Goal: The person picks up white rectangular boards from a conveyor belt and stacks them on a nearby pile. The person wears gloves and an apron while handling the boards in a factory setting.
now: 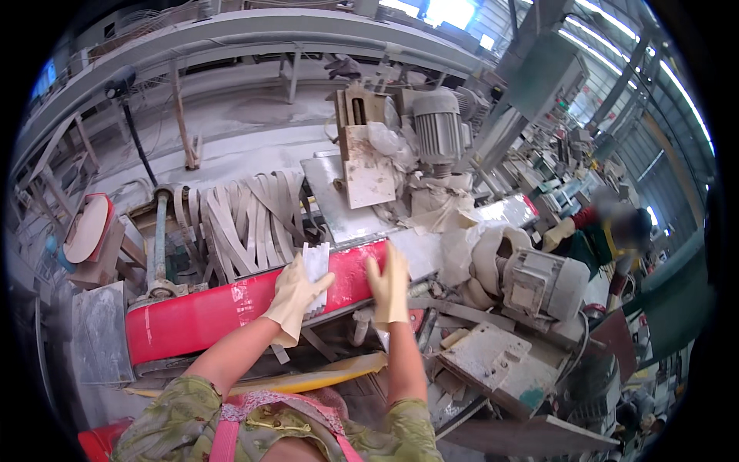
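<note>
Fingers of left hand [296, 296] grip white piece [316, 266] | right hand [389, 286] flat on red belt [208, 312]

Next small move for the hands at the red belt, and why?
Probably lower the left hand so the white piece sits flat on the red belt. The piece stands upright at the belt's edge, and the right hand lies open, flat on the belt beside it, holding nothing.
</note>
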A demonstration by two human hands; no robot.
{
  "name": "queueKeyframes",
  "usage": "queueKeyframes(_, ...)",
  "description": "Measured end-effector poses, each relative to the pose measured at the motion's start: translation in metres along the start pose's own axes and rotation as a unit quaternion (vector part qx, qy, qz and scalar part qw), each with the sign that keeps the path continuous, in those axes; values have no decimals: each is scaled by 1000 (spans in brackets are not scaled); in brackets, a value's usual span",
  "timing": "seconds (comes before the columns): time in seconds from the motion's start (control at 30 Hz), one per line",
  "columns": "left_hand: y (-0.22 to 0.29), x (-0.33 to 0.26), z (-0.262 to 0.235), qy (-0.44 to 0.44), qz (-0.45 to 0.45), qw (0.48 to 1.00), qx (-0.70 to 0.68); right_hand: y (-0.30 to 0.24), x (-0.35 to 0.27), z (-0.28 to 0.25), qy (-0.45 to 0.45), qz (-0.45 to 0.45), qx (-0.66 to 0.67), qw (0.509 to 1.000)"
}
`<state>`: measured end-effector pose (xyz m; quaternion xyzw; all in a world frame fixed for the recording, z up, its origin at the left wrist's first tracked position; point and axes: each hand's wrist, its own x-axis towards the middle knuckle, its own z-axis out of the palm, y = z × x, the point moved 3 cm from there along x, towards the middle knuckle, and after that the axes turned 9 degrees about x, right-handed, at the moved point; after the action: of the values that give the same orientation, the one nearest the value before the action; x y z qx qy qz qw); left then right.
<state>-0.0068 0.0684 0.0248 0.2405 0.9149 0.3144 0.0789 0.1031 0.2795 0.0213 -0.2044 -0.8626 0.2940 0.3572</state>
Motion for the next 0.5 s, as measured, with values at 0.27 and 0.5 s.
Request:
queueKeyframes(0.27, 10, -10, -14, -13, -1, 1000, -2, 122, 11, -22, -69, 1, -322, 944)
queueKeyframes(0.5, 10, -9, -12, 0, 39, 999, -22, 90, 27, -43, 66, 128, 48, 988)
